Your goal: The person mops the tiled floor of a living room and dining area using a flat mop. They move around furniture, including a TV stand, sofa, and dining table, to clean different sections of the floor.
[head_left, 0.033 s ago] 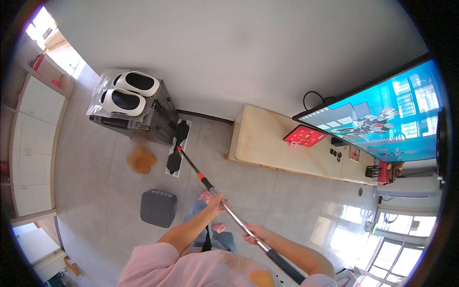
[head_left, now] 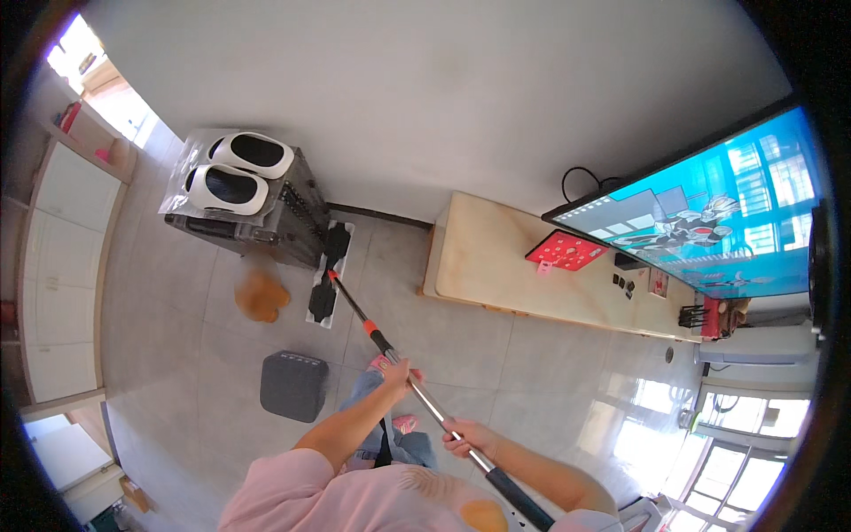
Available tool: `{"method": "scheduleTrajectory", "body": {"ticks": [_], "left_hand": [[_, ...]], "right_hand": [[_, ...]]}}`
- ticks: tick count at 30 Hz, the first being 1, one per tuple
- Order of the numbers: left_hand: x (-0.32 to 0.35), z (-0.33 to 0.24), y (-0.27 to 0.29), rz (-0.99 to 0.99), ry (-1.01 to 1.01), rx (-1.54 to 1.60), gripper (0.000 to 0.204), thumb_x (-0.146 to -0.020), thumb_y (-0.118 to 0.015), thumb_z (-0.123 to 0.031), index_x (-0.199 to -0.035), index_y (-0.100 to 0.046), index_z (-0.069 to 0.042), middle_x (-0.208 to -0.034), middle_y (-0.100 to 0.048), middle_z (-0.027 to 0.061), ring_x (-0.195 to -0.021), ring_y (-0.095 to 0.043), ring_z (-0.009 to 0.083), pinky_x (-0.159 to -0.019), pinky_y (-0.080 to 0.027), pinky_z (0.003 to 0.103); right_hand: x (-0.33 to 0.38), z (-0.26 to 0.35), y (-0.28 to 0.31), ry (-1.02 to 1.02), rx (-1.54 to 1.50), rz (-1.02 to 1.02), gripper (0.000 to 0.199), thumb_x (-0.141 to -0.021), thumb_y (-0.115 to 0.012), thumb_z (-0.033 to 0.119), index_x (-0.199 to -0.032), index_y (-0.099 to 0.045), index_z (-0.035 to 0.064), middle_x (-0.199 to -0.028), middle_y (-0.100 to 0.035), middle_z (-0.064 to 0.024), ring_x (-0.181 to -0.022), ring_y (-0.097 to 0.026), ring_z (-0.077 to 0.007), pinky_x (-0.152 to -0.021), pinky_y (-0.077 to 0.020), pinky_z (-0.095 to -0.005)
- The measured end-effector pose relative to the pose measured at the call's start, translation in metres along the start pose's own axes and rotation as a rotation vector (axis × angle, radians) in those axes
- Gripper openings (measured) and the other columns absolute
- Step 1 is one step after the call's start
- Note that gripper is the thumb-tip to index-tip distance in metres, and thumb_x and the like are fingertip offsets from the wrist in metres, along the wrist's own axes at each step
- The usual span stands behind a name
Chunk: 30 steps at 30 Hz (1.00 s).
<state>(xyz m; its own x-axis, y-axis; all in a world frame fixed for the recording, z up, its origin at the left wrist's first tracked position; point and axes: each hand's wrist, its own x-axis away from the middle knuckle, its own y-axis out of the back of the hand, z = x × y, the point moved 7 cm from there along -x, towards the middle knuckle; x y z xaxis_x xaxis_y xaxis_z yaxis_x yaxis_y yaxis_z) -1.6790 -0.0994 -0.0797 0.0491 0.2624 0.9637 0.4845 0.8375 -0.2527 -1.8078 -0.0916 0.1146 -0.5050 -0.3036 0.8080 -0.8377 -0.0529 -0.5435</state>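
Observation:
My left hand is closed round the upper metal part of a flat mop's pole. Lower on that pole, nearer my body, my right hand has its fingers wrapped round the metal just before the dark grip. The pole slants away to the left, with orange-red collars, down to the mop head. That head has black plates on a white pad. It lies flat on the floor along the side of a dark box-shaped cabinet.
White-and-black shell-shaped objects lie on plastic atop the cabinet. A brown furry thing and a grey stool stand on the tiled floor. A long low cabinet runs rightward below a large screen. White cupboards line the left.
My right hand has shifted slightly left along with the pole's near end, and its fingers look more tightly wrapped. The mop head and my left hand have hardly moved.

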Motion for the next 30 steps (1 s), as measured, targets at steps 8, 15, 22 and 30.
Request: {"method": "scheduleTrajectory", "body": {"ticks": [8,15,22,30], "left_hand": [[-0.033,0.055,0.025,-0.231,-0.245,-0.876,0.027,-0.071,-0.046,-0.021,-0.072,-0.050,0.006,-0.063,-0.054,0.0165,-0.055,-0.056,0.0255,-0.044,-0.045,0.037],[0.067,0.144,-0.009,-0.133,-0.088,-0.962,0.029,-0.067,-0.048,-0.021,-0.073,-0.053,0.007,-0.061,-0.055,0.0154,-0.052,-0.056,0.0268,-0.044,-0.047,0.035],[-0.011,0.178,0.015,-0.135,-0.075,-0.811,0.030,-0.067,-0.049,-0.024,-0.067,-0.054,0.006,-0.057,-0.054,0.0142,-0.049,-0.055,0.0251,-0.042,-0.043,0.036],[-0.022,0.040,0.010,-0.321,-0.370,-1.069,0.025,-0.066,-0.048,-0.019,-0.065,-0.054,0.005,-0.064,-0.056,0.0162,-0.055,-0.057,0.0265,-0.048,-0.044,0.035]], "right_hand": [[0.003,-0.080,0.021,0.176,-0.604,0.183,0.042,-0.082,-0.045,0.022,-0.119,-0.027,0.0310,-0.070,-0.033,-0.0028,-0.050,-0.029,-0.0041,-0.039,-0.0285,-0.0118],[0.043,-0.149,0.068,0.240,-0.518,0.129,0.044,-0.082,-0.045,0.024,-0.120,-0.026,0.0307,-0.072,-0.037,-0.0046,-0.050,-0.032,-0.0060,-0.039,-0.0314,-0.0136],[0.062,-0.139,0.074,0.220,-0.315,-0.161,0.044,-0.082,-0.044,0.026,-0.122,-0.024,0.0308,-0.070,-0.038,-0.0040,-0.048,-0.032,-0.0053,-0.038,-0.0309,-0.0138],[-0.017,-0.099,0.043,-0.026,-0.641,0.082,0.026,-0.081,-0.045,0.034,-0.078,-0.042,0.0080,-0.051,-0.032,0.0025,-0.037,-0.027,-0.0036,-0.032,-0.0268,-0.0146]]}}
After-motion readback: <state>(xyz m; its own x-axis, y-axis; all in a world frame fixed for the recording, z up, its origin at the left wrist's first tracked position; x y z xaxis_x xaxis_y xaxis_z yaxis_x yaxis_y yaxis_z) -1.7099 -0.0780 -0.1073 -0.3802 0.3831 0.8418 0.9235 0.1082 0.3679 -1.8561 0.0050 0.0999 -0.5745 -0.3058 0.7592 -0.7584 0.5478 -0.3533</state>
